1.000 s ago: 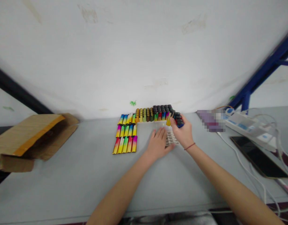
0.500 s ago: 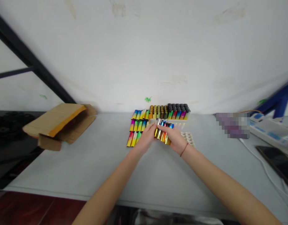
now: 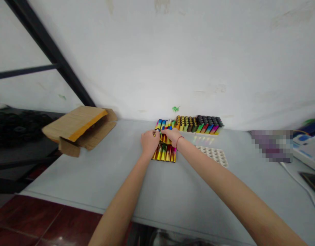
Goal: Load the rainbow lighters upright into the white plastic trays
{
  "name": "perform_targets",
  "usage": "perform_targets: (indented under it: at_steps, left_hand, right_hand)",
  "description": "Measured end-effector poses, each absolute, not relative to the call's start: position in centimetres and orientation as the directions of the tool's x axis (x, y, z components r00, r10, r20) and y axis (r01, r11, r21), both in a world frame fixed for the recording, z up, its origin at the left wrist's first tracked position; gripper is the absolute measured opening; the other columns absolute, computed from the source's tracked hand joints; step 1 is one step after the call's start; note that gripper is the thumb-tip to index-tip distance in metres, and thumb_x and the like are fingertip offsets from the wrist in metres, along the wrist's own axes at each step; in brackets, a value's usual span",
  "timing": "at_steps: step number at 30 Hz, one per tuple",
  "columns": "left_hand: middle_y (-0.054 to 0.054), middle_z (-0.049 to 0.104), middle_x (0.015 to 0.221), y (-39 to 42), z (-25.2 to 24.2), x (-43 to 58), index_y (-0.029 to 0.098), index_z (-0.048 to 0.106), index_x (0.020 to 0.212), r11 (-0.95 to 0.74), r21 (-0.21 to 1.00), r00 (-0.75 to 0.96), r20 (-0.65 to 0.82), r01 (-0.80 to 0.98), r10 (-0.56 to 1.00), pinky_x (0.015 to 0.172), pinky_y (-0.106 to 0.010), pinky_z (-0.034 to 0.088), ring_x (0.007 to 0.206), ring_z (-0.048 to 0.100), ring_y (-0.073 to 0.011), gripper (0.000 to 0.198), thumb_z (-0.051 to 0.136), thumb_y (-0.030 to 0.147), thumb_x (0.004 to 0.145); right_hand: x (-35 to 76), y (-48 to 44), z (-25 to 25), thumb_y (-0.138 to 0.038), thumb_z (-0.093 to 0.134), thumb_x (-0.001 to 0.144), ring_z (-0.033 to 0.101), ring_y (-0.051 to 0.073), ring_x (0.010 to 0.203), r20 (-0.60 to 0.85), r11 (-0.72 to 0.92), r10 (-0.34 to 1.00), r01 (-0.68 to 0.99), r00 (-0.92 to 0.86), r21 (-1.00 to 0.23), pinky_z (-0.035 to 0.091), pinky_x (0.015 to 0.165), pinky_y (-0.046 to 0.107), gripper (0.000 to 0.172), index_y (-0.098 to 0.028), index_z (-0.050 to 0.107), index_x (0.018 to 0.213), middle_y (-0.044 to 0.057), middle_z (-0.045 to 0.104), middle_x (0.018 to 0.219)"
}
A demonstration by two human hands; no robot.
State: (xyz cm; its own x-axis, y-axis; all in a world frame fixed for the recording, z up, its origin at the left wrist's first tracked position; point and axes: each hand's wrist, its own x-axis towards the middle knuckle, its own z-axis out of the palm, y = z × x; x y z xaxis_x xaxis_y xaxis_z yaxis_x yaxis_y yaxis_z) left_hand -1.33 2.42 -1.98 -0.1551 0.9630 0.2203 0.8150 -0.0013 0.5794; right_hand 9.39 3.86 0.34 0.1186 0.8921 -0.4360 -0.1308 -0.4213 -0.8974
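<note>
My left hand (image 3: 149, 141) is closed on the left end of a row of shiny metallic tubes (image 3: 164, 137) with coloured, gold-tinted sides. At the other end of that row, my right hand (image 3: 174, 135) grips it with bent fingers. Both hands hold the row low over the tubes laid flat on the table; whether it touches them I cannot tell. Closer to me lies a row of gold, green and red tubes (image 3: 164, 152). Behind my hands, blue and yellow tubes (image 3: 161, 123) lie flat, partly hidden by my fingers.
Upright tubes with yellowish tops (image 3: 186, 123) and dark tops (image 3: 210, 123) stand by the wall. A white tray with holes (image 3: 215, 155) lies right, partly behind my forearm. An open cardboard box (image 3: 83, 124) is left. A white cable (image 3: 298, 181) and dark phone-like slab (image 3: 312, 182) are far right.
Both hands have carried the row of tubes left, over the laid-out tubes. The white tray now shows more fully. The camera view has turned left.
</note>
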Motion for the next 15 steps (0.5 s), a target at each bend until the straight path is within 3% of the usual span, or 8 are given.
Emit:
perform_targets:
  at_steps: [2, 6, 12, 15]
  left_hand:
    - [-0.019, 0.073, 0.102, 2.6, -2.8, -1.0, 0.014, 0.075, 0.091, -0.046, 0.597, -0.153, 0.278, 0.801, 0.948, 0.105, -0.052, 0.042, 0.113, 0.062, -0.0343, 0.034, 0.046, 0.030, 0.091]
    - [-0.019, 0.068, 0.116, 3.2, -3.5, -0.7, 0.012, 0.072, 0.098, -0.074, 0.722, -0.187, 0.274, 0.688, 0.943, 0.109, -0.044, 0.042, 0.121, 0.059, -0.0299, 0.029, 0.047, 0.025, 0.090]
    - [-0.014, 0.070, 0.127, 2.9, -3.0, -0.6, 0.014, 0.061, 0.132, -0.047, 0.808, -0.155, 0.169, 0.587, 0.973, 0.105, -0.042, 0.046, 0.118, 0.065, -0.0279, 0.045, 0.036, 0.017, 0.094]
    - [-0.010, 0.069, 0.129, 2.4, -2.8, -0.5, 0.017, 0.060, 0.136, -0.081, 0.810, -0.107, 0.175, 0.581, 0.979, 0.107, -0.041, 0.045, 0.119, 0.064, -0.0271, 0.048, 0.033, 0.019, 0.096]
  right_hand:
    - [9.7, 4.2, 0.1, -0.012, 0.076, 0.068, 0.067, 0.020, 0.070, -0.426, -0.422, 0.890, -0.060, 0.161, -0.905, 0.059, 0.067, 0.033, 0.022, -0.020, 0.064, 0.086, -0.002, 0.065, 0.065]
    - [9.9, 4.7, 0.0, -0.014, 0.076, 0.074, 0.067, 0.020, 0.077, -0.406, -0.423, 0.892, 0.051, 0.197, -0.905, 0.059, 0.071, 0.034, 0.016, -0.016, 0.067, 0.087, 0.002, 0.068, 0.075]
    - [9.7, 5.0, 0.3, -0.037, 0.062, 0.097, 0.066, 0.021, 0.101, -0.411, -0.434, 0.898, 0.165, 0.157, -0.886, 0.058, 0.085, 0.042, 0.033, -0.017, 0.061, 0.123, 0.008, 0.064, 0.122]
    - [10.0, 5.3, 0.2, -0.034, 0.065, 0.095, 0.066, 0.022, 0.099, -0.392, -0.416, 0.907, 0.191, 0.152, -0.889, 0.058, 0.085, 0.043, 0.031, -0.016, 0.062, 0.119, 0.008, 0.066, 0.118]
